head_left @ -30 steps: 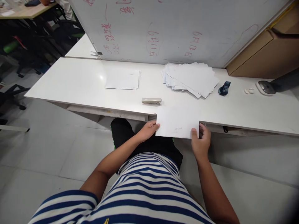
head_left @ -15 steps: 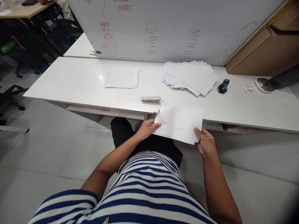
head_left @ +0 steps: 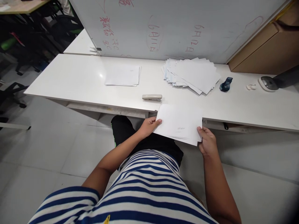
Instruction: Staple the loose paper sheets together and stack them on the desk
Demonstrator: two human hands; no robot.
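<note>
Several white paper sheets (head_left: 178, 119), slightly out of line along the lower edge, are held over my lap at the desk's front edge. My left hand (head_left: 149, 127) pinches their left side, thumb on top. At the lower right corner, my right hand (head_left: 207, 140) grips them with its thumb on the top sheet; its other fingers are partly hidden. A few small printed lines show on the top sheet. Just beyond the sheets lies a light grey stapler (head_left: 152, 97) on the desk.
The white desk (head_left: 79, 81) carries a neat paper stack (head_left: 122, 75), a large messy paper pile (head_left: 193, 73), a dark blue tape dispenser (head_left: 226, 84), a small white item (head_left: 250, 87) and a grey-white device (head_left: 268, 83). Behind stand a whiteboard (head_left: 173, 28) and a cardboard box (head_left: 257, 46).
The top sheet's raised left part now lies flatter, and the sheets' lower edges show more. Both hands keep their hold. The view has shifted slightly.
</note>
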